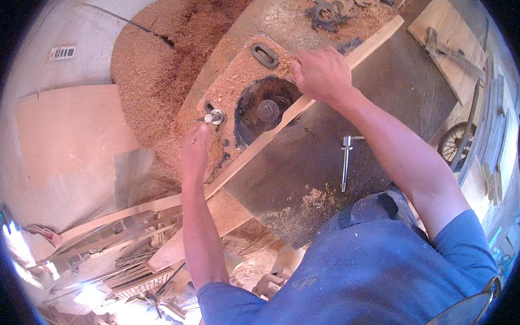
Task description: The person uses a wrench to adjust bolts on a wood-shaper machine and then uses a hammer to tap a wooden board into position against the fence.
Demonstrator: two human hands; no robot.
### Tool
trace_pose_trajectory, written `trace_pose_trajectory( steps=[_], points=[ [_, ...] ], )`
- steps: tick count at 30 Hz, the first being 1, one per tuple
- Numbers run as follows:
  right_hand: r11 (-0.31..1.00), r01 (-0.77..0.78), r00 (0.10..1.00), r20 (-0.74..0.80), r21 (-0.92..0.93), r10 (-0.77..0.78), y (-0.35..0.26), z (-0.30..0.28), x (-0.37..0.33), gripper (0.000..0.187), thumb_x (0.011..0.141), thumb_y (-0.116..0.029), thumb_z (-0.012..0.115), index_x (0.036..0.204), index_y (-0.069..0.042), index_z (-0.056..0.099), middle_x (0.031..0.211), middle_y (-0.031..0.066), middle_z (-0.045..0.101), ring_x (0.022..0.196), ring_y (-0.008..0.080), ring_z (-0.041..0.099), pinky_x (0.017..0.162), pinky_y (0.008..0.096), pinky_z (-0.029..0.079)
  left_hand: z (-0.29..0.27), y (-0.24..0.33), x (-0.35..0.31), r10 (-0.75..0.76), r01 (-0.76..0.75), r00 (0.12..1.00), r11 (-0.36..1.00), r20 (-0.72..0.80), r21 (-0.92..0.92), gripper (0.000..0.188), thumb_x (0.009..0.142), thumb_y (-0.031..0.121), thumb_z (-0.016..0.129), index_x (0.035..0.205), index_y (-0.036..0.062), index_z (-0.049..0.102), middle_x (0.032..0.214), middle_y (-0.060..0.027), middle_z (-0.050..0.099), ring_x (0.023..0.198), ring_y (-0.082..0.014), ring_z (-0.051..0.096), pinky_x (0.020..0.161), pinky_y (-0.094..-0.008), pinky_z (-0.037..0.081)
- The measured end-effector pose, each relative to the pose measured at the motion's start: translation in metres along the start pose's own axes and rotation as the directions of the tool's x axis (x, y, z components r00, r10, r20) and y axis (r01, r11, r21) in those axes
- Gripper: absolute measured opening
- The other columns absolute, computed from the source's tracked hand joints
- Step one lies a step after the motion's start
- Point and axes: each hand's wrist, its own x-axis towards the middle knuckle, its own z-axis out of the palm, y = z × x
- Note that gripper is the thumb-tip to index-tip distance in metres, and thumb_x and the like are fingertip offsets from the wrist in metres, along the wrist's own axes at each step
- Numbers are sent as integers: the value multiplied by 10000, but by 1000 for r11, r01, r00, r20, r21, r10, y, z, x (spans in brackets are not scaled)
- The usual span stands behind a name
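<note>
A long wooden strip [259, 144] lies slantwise across a dark metal machine table [378, 109], beside a round opening with a spindle [268, 111] in it. My right hand [324, 74] is closed over the strip's far part, its fingers curled and partly hidden. At the left, my left hand [195, 150] reaches to a shiny clamp bolt [214, 116] with a thin crossbar. Its fingers are closed at the crossbar; the exact grip is partly hidden. Another metal bolt with a crossbar [345, 162] lies on the table near my body.
Wood shavings [149, 92] are heaped beyond the machine and cover its far side. Several dark ring-shaped parts [326, 14] lie at the far edge. A slotted metal piece [264, 55] sits near the opening. Boards [448, 44] stand at the right; scrap wood [137, 261] lies at lower left.
</note>
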Motion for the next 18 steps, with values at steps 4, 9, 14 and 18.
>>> trace_pose_trajectory(
  steps=[4,9,14,18],
  points=[
    [998,-19,999,-41,-61,16,5,5,-2,273,940,-323,578,866,-76,667,770,139,716,776,346,702,816,475,511,38,83,-3,-118,111,993,938,-1,-328,311,940,233,644,1055,-51,698,970,-146,690,900,-215,618,867,-350,468],
    [999,47,993,-105,3,-47,-3,14,-4,263,921,-315,597,835,-80,676,761,154,708,768,362,695,779,496,524,43,46,22,573,-479,819,697,-14,534,246,836,36,693,1077,64,736,1348,-232,593,1250,-363,557,1084,-440,423],
    [1000,-5,998,-68,5,5,4,13,0,273,908,-327,588,861,-80,694,795,171,713,779,389,684,790,513,525,28,72,-19,651,-487,759,562,6,669,310,816,34,652,1090,117,773,1497,-200,507,1382,-408,454,1152,-479,367],
    [999,-32,999,9,-6,32,4,5,2,302,889,-352,587,894,-69,692,830,184,716,818,419,675,831,517,519,-20,-21,-21,399,-189,910,638,-111,747,331,919,164,622,1220,95,741,1472,-215,525,1396,-412,441,1149,-487,362]
  ],
)
